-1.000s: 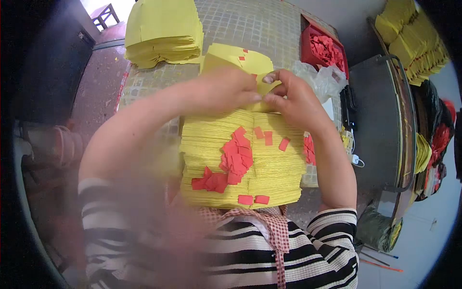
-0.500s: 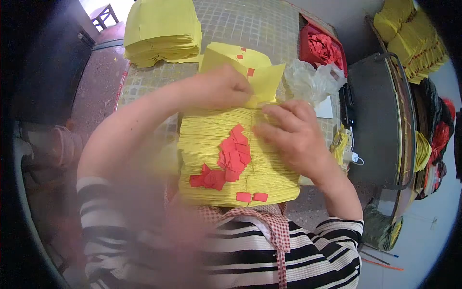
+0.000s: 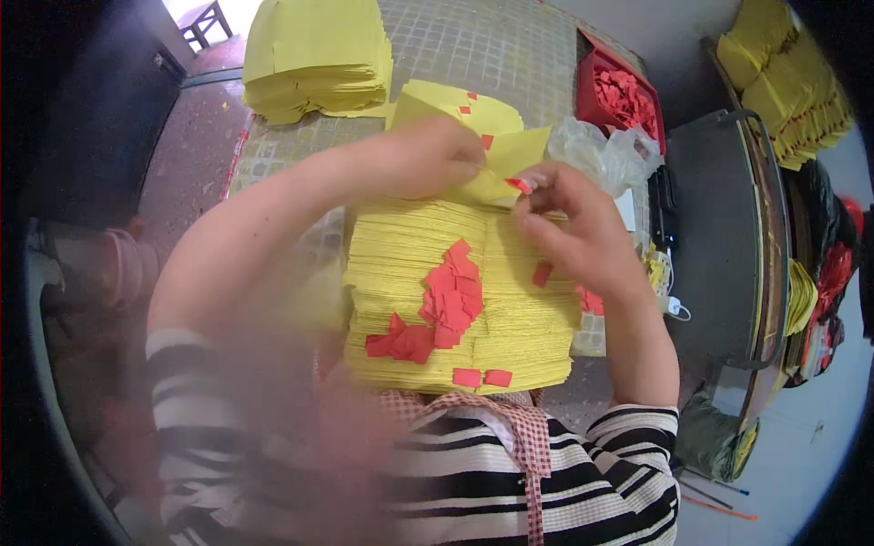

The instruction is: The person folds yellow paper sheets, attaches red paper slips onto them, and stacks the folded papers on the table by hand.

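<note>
A broad stack of yellow paper (image 3: 410,246) lies in front of me, its many folded edges facing up. My left hand (image 3: 428,156) is closed at a yellow sheet (image 3: 514,150) that sticks up at the stack's far end. My right hand (image 3: 583,227) pinches a small red paper slip (image 3: 519,185) at its fingertips, close beside that sheet. A loose heap of red slips (image 3: 452,296) rests on the stack. Two more slips (image 3: 467,377) lie at its near edge. Part of another slip (image 3: 543,274) shows beside my right hand.
Another yellow paper pile (image 3: 314,55) stands at the far left of the tiled table (image 3: 464,41). A red box (image 3: 596,96) of red slips sits at the far right, near a clear plastic bag (image 3: 605,155). More yellow bundles (image 3: 792,82) are at the right wall.
My right hand has lifted and turned from the stack's top to the raised sheet, now showing a red slip at its fingertips. My left hand stays at the sheet. The view has shifted slightly.
</note>
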{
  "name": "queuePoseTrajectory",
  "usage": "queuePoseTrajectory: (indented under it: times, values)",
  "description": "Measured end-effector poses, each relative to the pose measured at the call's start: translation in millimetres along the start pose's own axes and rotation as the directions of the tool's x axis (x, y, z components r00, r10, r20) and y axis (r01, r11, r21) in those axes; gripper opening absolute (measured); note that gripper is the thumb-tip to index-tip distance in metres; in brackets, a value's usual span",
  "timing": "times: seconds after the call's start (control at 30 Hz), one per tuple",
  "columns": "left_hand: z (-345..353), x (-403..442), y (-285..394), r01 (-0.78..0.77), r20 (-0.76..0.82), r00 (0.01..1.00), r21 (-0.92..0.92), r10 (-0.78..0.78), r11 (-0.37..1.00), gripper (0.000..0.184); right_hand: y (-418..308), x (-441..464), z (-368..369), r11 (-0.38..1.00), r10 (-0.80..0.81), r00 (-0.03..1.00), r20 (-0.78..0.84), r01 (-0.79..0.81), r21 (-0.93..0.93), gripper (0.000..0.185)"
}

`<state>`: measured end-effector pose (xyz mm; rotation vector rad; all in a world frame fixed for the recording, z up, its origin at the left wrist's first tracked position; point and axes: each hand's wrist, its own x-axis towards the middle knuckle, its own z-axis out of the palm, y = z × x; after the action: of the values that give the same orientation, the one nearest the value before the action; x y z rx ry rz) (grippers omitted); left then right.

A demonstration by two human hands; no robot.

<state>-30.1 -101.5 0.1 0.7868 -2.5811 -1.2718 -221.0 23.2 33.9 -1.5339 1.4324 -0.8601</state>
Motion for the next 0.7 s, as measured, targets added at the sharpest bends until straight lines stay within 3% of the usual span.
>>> queuePoseTrajectory:
  times: [0.1, 0.23, 0.3, 0.4, 0.43, 0.5, 0.63, 0.7]
  values:
    - [2.8, 0.1, -0.3, 0.035, 0.017, 0.999, 0.005, -0.035, 0.999, 0.023, -3.8, -12.1, 5.0, 0.981, -0.123, 0.991, -0.045, 0.115, -0.153, 0.04]
    - [2.0, -1.1, 2.8, 0.009, 0.027, 1.0, -0.004, -0.009, 1.0, 0.024, -7.1, -18.6, 10.3, 0.993, -0.06, 0.992, -0.112, 0.048, -0.106, 0.044]
    - [1.8, -0.4, 1.0, 0.103, 0.011, 0.995, -0.072, -0.103, 0.992, 0.025, -2.4, -12.2, 9.0, 0.949, -0.244, 0.952, -0.183, 0.195, -0.249, 0.046]
    - [-0.2, -0.8, 2.2, 0.079, -0.06, 0.994, -0.132, -0.087, 0.988, 0.025, 2.8, 5.5, 3.9, 0.8, -0.425, 0.887, -0.18, 0.274, -0.534, 0.048]
    - [-0.6, -0.5, 3.1, 0.076, -0.061, 0.995, -0.129, -0.084, 0.989, 0.025, 5.3, 10.7, 3.5, 0.798, -0.427, 0.886, -0.182, 0.275, -0.536, 0.048]
    - [-1.5, -0.3, 4.3, 0.039, -0.088, 0.995, -0.044, -0.043, 0.998, 0.025, 8.9, 18.6, 4.4, 0.929, -0.19, 0.972, -0.138, 0.133, -0.345, 0.048]
    - [3.8, -0.6, 7.4, -0.055, -0.067, 0.996, 0.117, 0.063, 0.992, 0.025, 4.1, 23.0, 5.2, 0.924, -0.15, 0.984, -0.094, 0.106, -0.368, 0.048]
    - [4.2, -0.2, 15.5, -0.099, -0.023, 0.994, 0.157, 0.104, 0.983, 0.024, -7.3, 23.1, 6.5, 0.912, -0.065, 0.989, -0.129, 0.007, -0.411, 0.049]
